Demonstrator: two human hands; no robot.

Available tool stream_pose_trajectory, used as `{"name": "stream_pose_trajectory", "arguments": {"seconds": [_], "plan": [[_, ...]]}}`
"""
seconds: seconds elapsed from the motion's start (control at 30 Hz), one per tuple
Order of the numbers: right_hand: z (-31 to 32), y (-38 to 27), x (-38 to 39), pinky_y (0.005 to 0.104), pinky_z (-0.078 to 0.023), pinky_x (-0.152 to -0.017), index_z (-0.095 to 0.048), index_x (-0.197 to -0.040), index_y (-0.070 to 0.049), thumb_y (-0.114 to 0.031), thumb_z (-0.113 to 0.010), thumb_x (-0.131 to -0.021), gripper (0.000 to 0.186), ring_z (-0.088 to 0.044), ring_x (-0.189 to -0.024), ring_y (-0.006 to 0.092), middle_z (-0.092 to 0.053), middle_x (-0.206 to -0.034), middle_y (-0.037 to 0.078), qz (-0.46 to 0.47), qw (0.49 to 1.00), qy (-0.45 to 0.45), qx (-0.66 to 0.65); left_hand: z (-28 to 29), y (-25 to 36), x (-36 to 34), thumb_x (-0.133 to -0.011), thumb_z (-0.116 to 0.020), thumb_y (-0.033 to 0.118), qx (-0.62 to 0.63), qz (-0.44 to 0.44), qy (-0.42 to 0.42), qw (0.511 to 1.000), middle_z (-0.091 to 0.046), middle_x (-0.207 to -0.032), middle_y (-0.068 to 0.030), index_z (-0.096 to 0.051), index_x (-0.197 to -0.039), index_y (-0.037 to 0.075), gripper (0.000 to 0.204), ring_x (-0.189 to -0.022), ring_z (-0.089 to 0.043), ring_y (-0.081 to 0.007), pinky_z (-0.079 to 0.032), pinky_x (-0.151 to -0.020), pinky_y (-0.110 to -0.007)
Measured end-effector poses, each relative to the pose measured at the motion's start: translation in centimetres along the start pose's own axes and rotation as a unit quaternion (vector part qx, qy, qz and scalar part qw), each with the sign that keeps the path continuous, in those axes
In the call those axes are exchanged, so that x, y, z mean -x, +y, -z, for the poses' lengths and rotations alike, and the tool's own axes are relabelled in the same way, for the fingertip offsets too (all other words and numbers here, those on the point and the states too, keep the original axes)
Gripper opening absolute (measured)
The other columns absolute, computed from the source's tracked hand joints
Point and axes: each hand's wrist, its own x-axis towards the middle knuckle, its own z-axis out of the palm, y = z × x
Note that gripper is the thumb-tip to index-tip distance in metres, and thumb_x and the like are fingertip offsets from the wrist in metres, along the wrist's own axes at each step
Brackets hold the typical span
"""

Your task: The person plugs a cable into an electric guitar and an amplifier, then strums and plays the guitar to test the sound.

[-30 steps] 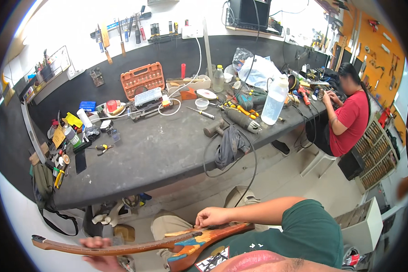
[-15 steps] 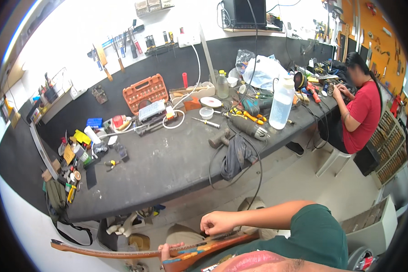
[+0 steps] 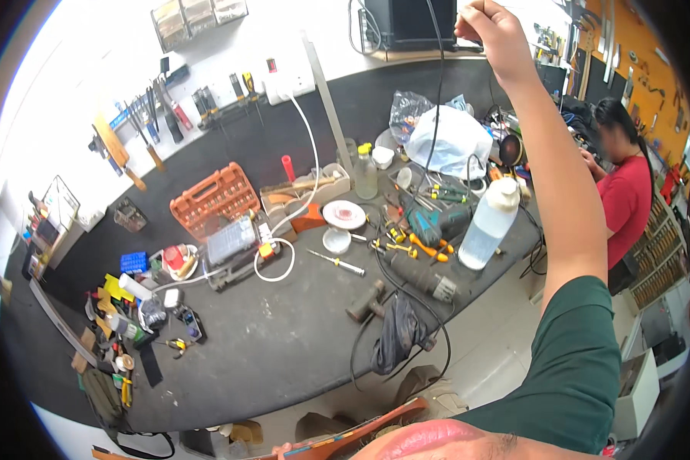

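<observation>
My right hand (image 3: 497, 37) is raised high at the top of the head view, in front of the wall by the black box-shaped device (image 3: 414, 23). Its fingers are curled into a pinch, and whatever may be between them is too small to make out. Low in the picture, a wooden guitar (image 3: 360, 435) lies across my lap, mostly cut off by the lower edge. Only the fingers of my left hand (image 3: 284, 450) show, wrapped at the guitar's neck. Near my raised arm, a clear water bottle (image 3: 484, 230) stands upright on the workbench.
The dark workbench (image 3: 245, 337) holds an orange tool case (image 3: 215, 201), a screwdriver (image 3: 337, 262), a hammer (image 3: 368, 301), a heat-gun-like tool (image 3: 422, 277) and a hanging black cable (image 3: 435, 115). A person in a red shirt (image 3: 629, 203) sits at the right.
My right hand has swung up from beside the guitar to high above the bench. The view has shifted, so the guitar and left hand sit lower and mostly out of frame.
</observation>
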Motion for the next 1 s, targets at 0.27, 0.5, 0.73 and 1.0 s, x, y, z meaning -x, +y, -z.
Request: {"name": "stream_pose_trajectory", "arguments": {"seconds": [0.27, 0.5, 0.73, 1.0], "plan": [[0.3, 10.2, -21.0, 0.0416, -0.056, -0.083, -0.073, -0.094, -0.007, -0.031, -0.078, -0.092, 0.025, -0.072, -0.093, 0.032, -0.074, -0.101, 0.012, 0.118, 0.883, 0.015, 0.455, -1.0, 11.7, 3.9, -0.103, -0.072, 0.026, 0.056, 0.145, 0.076, 0.985, -0.039, -0.07, 0.006, -0.053, -0.078, 0.014, 0.034, -0.065, -0.036, -0.0098, -0.034, -0.061, -0.031], [-1.4, 12.8, -24.4, 0.0455, -0.053, -0.101, -0.078, -0.094, -0.008, -0.028, -0.085, -0.085, 0.023, -0.062, -0.118, 0.032, -0.069, -0.12, 0.006, 0.174, 0.831, 0.009, 0.529, -4.9, 22.3, 6.0, -0.103, -0.073, 0.025, 0.11, 0.15, 0.106, 0.977, -0.044, -0.07, 0.0038, -0.056, -0.081, 0.012, 0.03, -0.063, -0.043, -0.0108, -0.037, -0.058, -0.031], [-1.9, 14.2, -25.4, 0.0507, -0.047, -0.103, -0.077, -0.092, -0.01, -0.02, -0.085, -0.08, 0.017, -0.055, -0.129, 0.0299, -0.063, -0.126, 0.001, 0.177, 0.859, 0.052, 0.477, -6.8, 28.3, 7.9, -0.102, -0.072, 0.024, 0.137, 0.161, 0.14, 0.967, -0.044, -0.069, 0.0023, -0.052, -0.08, 0.013, 0.032, -0.058, -0.043, -0.012, -0.037, -0.052, -0.033], [-1.4, 15.3, -25.4, 0.0482, -0.049, -0.102, -0.076, -0.098, -0.013, -0.011, -0.084, -0.077, 0.022, -0.057, -0.126, 0.0284, -0.064, -0.126, -0.001, 0.176, 0.885, 0.052, 0.429, -9.0, 32.9, 9.0, -0.101, -0.073, 0.026, 0.167, 0.163, 0.197, 0.952, -0.04, -0.068, 0.0018, -0.048, -0.079, 0.015, 0.036, -0.06, -0.043, -0.0133, -0.036, -0.054, -0.034]]}}
